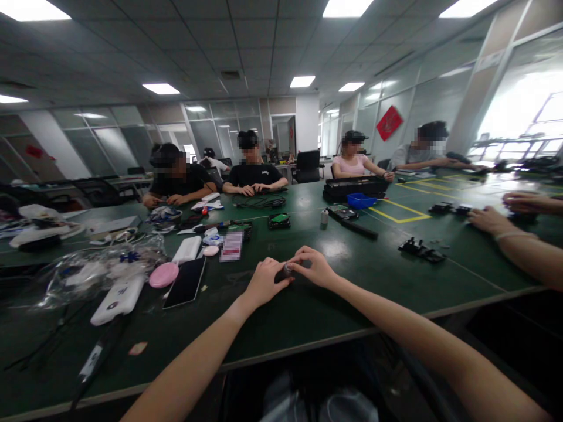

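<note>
Above the near part of the green table (352, 293), my left hand (265, 282) is closed around the side of a small grey cylinder (287, 269). Thumb and fingers of my right hand (314, 266) pinch its upper end. Fingers hide most of the cylinder, so its kind does not show. Beyond my right hand, a similar grey cylinder (324, 217) stands upright on the table. A black phone (185, 283) lies left of my left hand, beside a round pink case (163, 274) and a printed card (231, 246).
A white device (118, 298) and clear plastic bags (83, 272) crowd the left side. Circuit boards (279, 220), a blue tray (361, 201) and black parts (421, 250) lie farther out. A neighbour's hands (490, 221) work at the right; several people sit across the table.
</note>
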`<state>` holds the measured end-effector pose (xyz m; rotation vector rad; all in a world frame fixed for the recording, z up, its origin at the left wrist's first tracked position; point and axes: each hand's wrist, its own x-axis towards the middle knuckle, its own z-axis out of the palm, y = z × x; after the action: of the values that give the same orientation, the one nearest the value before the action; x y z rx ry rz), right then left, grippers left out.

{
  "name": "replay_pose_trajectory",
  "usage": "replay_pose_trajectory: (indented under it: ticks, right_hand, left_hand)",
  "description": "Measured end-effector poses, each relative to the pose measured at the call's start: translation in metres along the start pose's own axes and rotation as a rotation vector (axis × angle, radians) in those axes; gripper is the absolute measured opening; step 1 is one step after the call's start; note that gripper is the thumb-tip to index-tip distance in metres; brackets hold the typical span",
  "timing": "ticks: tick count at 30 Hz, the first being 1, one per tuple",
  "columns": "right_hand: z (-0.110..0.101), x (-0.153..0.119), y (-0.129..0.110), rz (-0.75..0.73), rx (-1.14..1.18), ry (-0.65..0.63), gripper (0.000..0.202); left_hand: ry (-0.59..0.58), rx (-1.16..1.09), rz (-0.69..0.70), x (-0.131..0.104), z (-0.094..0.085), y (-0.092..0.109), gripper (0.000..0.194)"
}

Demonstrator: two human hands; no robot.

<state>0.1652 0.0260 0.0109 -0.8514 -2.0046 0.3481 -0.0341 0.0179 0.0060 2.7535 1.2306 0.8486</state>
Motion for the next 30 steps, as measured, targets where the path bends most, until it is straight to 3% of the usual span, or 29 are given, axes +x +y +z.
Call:
replay_pose_trajectory:
  ticks: [17,30]
  right_hand:
    - [-0.003,0.0012,-0.0035,-0.073,-0.067,-0.044,0.019]
    - [-0.002,-0.0001,0.0025,-0.07,-0.121,-0.003,0.016]
  left_hand:
    - [0.001,0.003,-0.006,0.0007,0.0006,-0.0008,0.027]
    - [-0.003,-0.002,-0.017,0.0007,0.0016,-0.0001,0.026]
